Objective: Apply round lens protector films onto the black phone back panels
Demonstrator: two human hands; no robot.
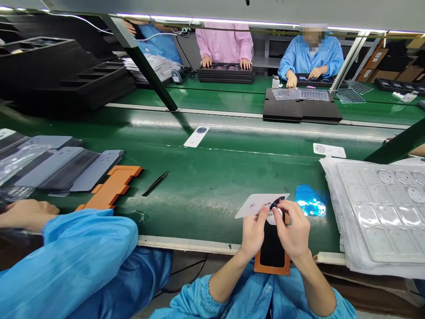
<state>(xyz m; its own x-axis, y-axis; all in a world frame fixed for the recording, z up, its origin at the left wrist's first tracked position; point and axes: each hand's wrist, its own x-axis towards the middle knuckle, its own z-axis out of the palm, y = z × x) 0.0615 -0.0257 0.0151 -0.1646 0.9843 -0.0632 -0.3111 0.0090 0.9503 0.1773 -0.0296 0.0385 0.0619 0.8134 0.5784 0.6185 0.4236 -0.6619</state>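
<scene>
My left hand (254, 232) has its thumb over the near edge of a thin white panel (254, 205), which tilts up above the bench edge. Between the fingertips of my right hand (295, 230), close to that panel, is a small dark curved piece (278, 202). A whitish disc (275, 217) shows between both thumbs. Under my hands lies an orange fixture (272, 269) with a black pad (272, 248), reaching over the bench edge towards my lap. My fingers hide part of the panel and the fixture's far end.
Blue film (310, 201) and a clear tray (381, 208) with round parts lie right. Black tweezers (155, 184), an orange jig (114, 184) and stacked grey panels (96, 170) are left, beside a co-worker's sleeve (66, 261). White cards (197, 137) lie farther back. Slanted posts (146, 66) rise beyond.
</scene>
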